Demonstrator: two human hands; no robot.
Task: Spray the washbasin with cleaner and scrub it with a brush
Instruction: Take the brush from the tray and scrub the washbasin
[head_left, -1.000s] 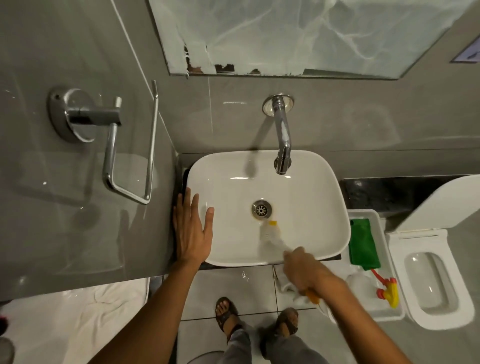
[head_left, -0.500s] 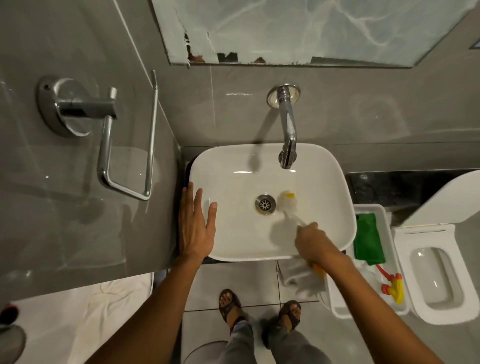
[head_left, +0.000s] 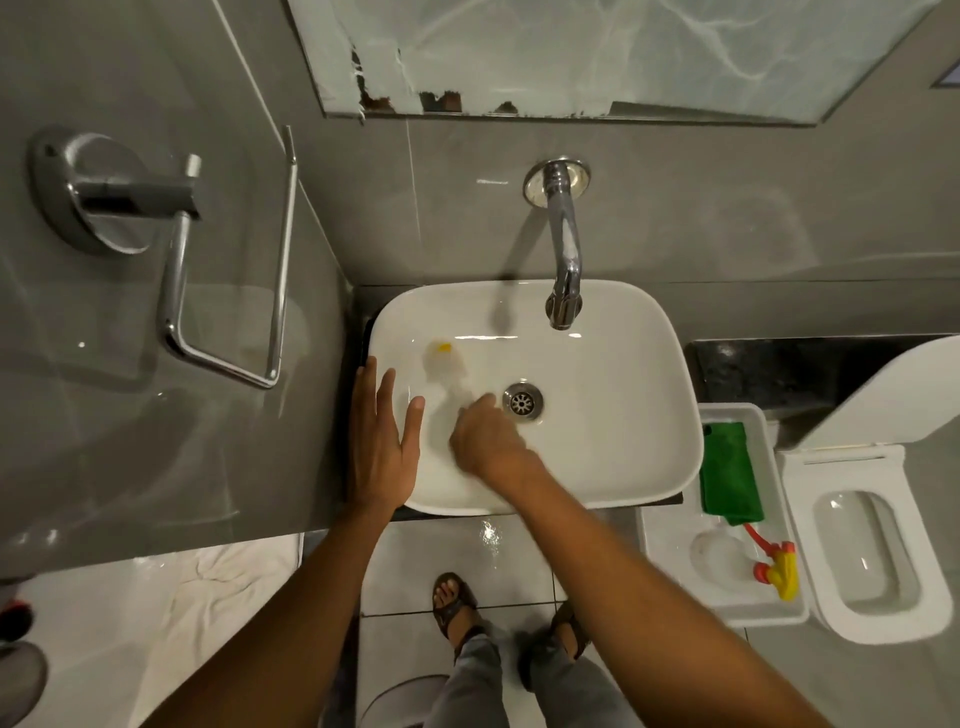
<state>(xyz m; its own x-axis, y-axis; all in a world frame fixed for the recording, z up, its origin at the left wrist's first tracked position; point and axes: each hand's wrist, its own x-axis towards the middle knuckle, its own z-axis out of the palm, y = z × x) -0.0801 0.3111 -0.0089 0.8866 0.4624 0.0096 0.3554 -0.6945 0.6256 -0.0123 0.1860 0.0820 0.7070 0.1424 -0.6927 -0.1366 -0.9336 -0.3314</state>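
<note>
The brush (head_left: 444, 361) was inside the washbasin (head_left: 613, 426), its pale bristle head with a small yellow tip lying against the basin's left inner wall, left of the drain (head_left: 522, 400). The head was blurred and its outline could not be made out sharply. The right hand (head_left: 485, 441) was clenched around the brush handle, knuckles up, low in the bowl just left of the drain; the handle itself was hidden under the hand. The left hand (head_left: 382, 441) lay flat and released, fingers spread, on the basin's left rim, thumb reaching over the inner edge, grasping nothing. The two hands were near each other but apart.

The washbasin was white, rounded-rectangular, set against the grey tiled wall. A chrome tap (head_left: 563, 260) came out of the wall and ended over the bowl's rear part; no water was seen running from it. A chrome towel holder (head_left: 176, 270) was fixed to the left wall. A mirror (head_left: 597, 52) with worn patches along its lower edge hung above the tap.

To the right of the basin stood a white tray (head_left: 670, 561) holding a green cloth (head_left: 727, 478) and a spray bottle (head_left: 769, 561) with a red and yellow trigger. Beside the tray was a white toilet (head_left: 872, 551), lid raised. The person's sandalled feet (head_left: 457, 605) stood on the tiled floor beneath the basin.
</note>
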